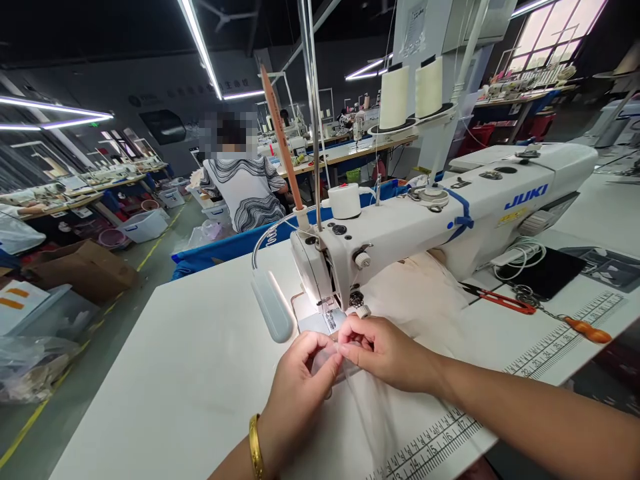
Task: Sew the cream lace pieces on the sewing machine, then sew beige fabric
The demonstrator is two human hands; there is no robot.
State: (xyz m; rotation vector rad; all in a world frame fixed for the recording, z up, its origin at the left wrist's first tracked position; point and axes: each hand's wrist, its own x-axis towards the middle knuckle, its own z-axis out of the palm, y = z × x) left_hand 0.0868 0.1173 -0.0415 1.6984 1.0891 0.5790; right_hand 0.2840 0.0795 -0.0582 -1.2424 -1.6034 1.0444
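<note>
Both hands pinch a sheer white fabric [367,407] just in front of the presser foot [331,320] of a white sewing machine [400,230]. My left hand [304,373], with a gold bangle at the wrist, is closed on the fabric from the left. Thumb and finger of my right hand [380,350] grip it from the right, their tips almost meeting the left ones. The cloth hangs toward the table's front edge, and more of it lies bunched under the machine arm to the right. The needle tip is too small to make out.
A lamp [273,305] lights the needle area. Right of the machine lie red thread snips [505,300], an orange-handled tool [587,329] and a black flat object [543,273]. A ruler strip [440,440] runs along the front edge. A person [245,187] sits beyond the table.
</note>
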